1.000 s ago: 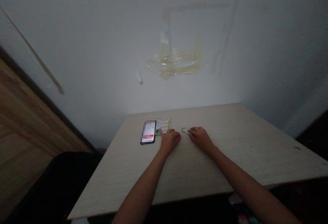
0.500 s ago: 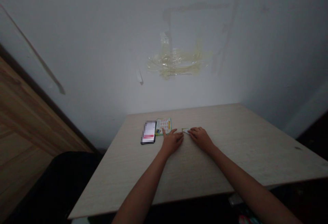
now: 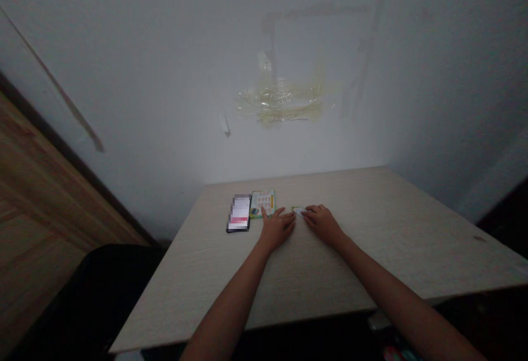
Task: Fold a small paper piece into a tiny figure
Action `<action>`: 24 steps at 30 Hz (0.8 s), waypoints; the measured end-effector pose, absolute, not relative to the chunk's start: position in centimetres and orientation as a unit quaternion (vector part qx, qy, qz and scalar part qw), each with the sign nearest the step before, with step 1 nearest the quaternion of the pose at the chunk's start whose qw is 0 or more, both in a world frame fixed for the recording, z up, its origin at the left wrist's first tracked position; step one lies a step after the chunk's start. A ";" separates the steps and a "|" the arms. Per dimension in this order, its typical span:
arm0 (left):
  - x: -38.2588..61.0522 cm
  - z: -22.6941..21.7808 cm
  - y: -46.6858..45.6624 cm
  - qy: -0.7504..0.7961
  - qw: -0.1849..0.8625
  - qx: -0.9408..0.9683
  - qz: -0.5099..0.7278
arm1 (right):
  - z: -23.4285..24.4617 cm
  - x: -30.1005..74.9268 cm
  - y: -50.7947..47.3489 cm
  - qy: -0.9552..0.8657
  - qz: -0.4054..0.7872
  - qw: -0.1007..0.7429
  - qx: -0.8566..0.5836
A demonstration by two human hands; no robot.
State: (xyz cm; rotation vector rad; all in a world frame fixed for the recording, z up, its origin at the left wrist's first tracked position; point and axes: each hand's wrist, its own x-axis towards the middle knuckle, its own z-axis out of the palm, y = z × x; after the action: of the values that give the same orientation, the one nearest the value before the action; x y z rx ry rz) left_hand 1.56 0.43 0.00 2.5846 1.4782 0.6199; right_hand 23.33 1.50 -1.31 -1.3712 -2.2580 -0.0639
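Observation:
My left hand (image 3: pixel 277 228) lies palm down on the pale wood-grain table (image 3: pixel 363 256), fingers spread, its fingertips at the lower edge of a colourful printed card (image 3: pixel 263 203). Left of that card lies a black smartphone (image 3: pixel 238 213) with a lit, blurred screen. My right hand (image 3: pixel 324 223) rests close by, its fingertips on a small white-and-green paper slip (image 3: pixel 297 211). Most of the slip shows, but its underside is hidden.
The table's far side meets a white wall with yellowed tape residue (image 3: pixel 280 102). A wooden panel (image 3: pixel 41 185) stands at the left, and a dark chair back (image 3: pixel 94 300) sits beyond the table's near left corner.
My left hand has shifted slightly right toward the paper slip, with its fingers spread wider. My right hand stays on the slip, and the card and smartphone have not moved.

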 end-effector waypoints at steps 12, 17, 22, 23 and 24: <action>1.4 -0.3 0.7 0.480 0.056 0.853 0.199 | -0.7 23.2 1.2 -0.838 -0.018 0.239 -0.491; 1.4 -0.3 0.6 0.478 0.054 0.854 0.197 | -0.7 23.3 1.2 -0.839 -0.016 0.245 -0.486; 1.4 -0.5 0.7 0.487 0.051 0.850 0.196 | -0.7 23.3 1.3 -0.841 -0.015 0.238 -0.485; 1.4 -0.5 0.7 0.488 0.050 0.849 0.195 | -0.7 23.4 1.3 -0.842 -0.015 0.236 -0.485; 1.4 -0.5 0.7 0.489 0.049 0.849 0.194 | -0.7 23.4 1.3 -0.843 -0.016 0.234 -0.484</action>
State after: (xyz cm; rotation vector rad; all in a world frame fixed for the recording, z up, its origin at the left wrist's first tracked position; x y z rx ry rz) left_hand 1.42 0.71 -0.54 2.5870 1.4898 0.5910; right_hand 23.37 1.30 -0.68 -1.3295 -2.3135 -0.0432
